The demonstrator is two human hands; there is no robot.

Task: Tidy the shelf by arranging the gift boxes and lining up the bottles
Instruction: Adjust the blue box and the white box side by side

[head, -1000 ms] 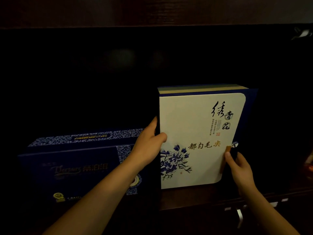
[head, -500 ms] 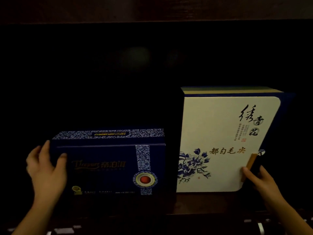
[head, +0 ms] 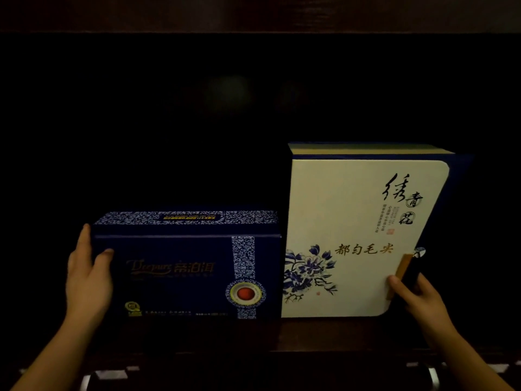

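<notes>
A low dark-blue gift box [head: 180, 266] with a patterned band and a red seal stands on the dark wooden shelf [head: 310, 334]. Its right end touches a taller white gift box [head: 349, 221] printed with blue flowers and calligraphy. My left hand [head: 87, 275] grips the blue box's left end, thumb on the front face and fingers round the side. My right hand [head: 414, 294] holds the white box's lower right edge by its tan clasp, thumb on the front. No bottles are visible.
The shelf recess behind and above the boxes is very dark, with open space to the left of the blue box. A shelf board [head: 253, 12] runs across the top. Pale tags and metal fittings [head: 112, 373] show along the front edge below.
My left hand left the white box's left edge and took hold of the blue box's left end. The blue box has slid right until it touches the white box. My right hand stays put.
</notes>
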